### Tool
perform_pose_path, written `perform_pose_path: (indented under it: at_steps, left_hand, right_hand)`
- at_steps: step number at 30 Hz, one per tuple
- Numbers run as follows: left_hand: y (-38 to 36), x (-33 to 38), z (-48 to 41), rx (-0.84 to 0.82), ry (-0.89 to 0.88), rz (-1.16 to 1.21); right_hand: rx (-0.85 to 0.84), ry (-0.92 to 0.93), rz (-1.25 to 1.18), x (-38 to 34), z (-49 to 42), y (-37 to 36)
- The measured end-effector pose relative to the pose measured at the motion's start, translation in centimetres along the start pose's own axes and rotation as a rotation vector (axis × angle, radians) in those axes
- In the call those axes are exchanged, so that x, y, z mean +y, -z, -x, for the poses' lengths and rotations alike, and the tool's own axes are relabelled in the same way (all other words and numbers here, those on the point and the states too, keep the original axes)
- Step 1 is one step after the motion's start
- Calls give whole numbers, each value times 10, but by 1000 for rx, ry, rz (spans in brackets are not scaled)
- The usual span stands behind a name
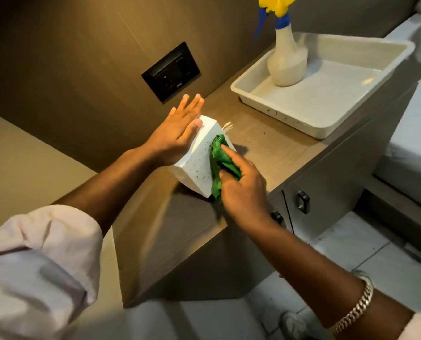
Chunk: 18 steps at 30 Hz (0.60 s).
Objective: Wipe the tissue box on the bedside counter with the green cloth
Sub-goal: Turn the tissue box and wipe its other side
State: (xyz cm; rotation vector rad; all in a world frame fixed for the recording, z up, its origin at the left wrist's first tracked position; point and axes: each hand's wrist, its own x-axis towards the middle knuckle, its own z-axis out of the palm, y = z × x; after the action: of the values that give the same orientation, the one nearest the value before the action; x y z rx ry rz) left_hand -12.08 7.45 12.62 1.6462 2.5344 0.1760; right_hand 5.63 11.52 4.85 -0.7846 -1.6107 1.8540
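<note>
Counter: I see the bedside counter (pixel 273 148) running along the wood wall, its front edge nearest me.
Tray: a white tray (pixel 327 123) sits at the far right end of the counter top, with a spray bottle (pixel 286 62) standing in its back left corner.
Tissue box: the tissue box (pixel 199 155) stands tilted near the counter's front edge, left of the tray and well apart from it.
Left hand: my left hand (pixel 177 133) lies flat and spread on the box's upper left face, steadying it, not clenched.
Right hand: my right hand (pixel 241 187) is closed around the green cloth (pixel 220 160), forefinger pressing it to the box's facing side.
Progress: I judge wiping is mid-way; dark specks remain on that face, other sides unverified.
</note>
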Motion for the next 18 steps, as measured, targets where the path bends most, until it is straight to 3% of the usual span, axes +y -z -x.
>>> perform_pose_path:
  at_steps: [6, 13, 18]
  left_hand:
    - [-4, -7, -1, 32, -3, 19]
    - [-3, -7, -2, 35, 2, 42]
    - [-4, -2, 0, 27, 28, 21]
  right_hand:
    - [109, 52, 79, -26, -23, -3]
    - [-40, 303, 274, 6, 38, -10]
    - [115, 49, 108, 7, -2, 4]
